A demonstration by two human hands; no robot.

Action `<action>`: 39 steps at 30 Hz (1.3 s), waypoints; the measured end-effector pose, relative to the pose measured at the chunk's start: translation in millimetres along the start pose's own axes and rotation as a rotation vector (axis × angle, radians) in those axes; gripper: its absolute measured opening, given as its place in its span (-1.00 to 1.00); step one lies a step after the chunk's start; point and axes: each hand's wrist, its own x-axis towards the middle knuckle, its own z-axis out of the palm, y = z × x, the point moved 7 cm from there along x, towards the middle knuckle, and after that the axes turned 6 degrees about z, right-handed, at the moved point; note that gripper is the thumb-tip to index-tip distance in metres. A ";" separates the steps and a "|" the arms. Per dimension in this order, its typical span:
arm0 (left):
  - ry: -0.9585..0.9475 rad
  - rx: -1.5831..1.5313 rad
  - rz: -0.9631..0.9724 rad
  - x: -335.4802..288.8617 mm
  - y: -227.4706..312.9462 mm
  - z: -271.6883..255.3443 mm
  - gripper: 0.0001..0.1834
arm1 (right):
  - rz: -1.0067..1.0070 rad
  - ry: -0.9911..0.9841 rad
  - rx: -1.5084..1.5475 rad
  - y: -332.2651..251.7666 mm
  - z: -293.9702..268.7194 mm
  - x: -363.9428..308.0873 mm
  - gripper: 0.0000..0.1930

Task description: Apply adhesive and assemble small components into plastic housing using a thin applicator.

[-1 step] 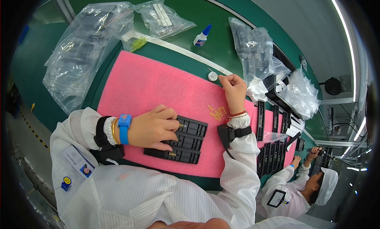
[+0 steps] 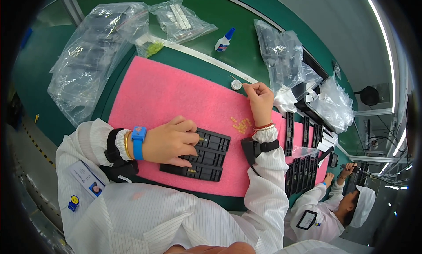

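Observation:
On the pink foam mat [image 2: 154, 93], my left hand [image 2: 169, 142] lies over several black plastic strips [image 2: 213, 156] set side by side. Its fingers curl over the upper strip and the thumb presses on the lowest one; small brass-coloured bits show in the strips. My right hand [image 2: 260, 98] is pinched at the mat's far edge, beside a small round white dish [image 2: 236, 85] with a thin stick at it. Whatever is between its fingertips is too small to make out. Small yellow pieces [image 2: 241, 125] lie scattered on the mat, left of my right wrist.
A white bottle with a blue cap [image 2: 225, 39] stands beyond the mat. Clear bags [image 2: 99, 56] lie at the far left, more bags [image 2: 281, 52] at the far right. Further black strips [image 2: 301, 175] line the right, where a co-worker [image 2: 325, 205] sits.

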 end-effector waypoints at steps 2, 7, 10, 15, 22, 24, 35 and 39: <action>-0.001 -0.001 0.008 0.5 0.9 0.4 -0.64 | 0.017 0.027 0.020 0.2 -3.1 -1.9 -0.79; -0.008 -0.011 0.023 0.0 2.6 1.7 -0.65 | 0.002 0.026 0.067 6.5 -2.5 -1.8 -0.78; -0.013 -0.013 0.025 0.4 1.9 2.2 -0.66 | -0.007 0.039 0.065 7.7 -6.9 -0.9 -0.77; -0.023 -0.010 0.012 1.9 1.1 0.5 -0.64 | -0.021 0.066 0.116 6.9 -6.4 -0.4 -0.77; -0.045 -0.003 -0.010 6.8 -1.7 1.3 -0.63 | -0.004 0.236 0.271 -2.3 -32.6 -6.6 -0.82; -0.033 -0.001 -0.028 5.2 -3.9 1.9 -0.64 | -0.024 0.214 0.350 -20.6 -47.0 -23.9 -0.81; 0.066 -0.070 0.136 -3.5 16.7 6.3 -0.70 | -0.306 -0.172 0.079 -59.7 -1.9 -252.2 -0.74; -0.004 -0.075 0.173 -7.1 28.0 11.7 -0.65 | -0.206 -0.225 0.061 -37.5 22.3 -252.9 -0.74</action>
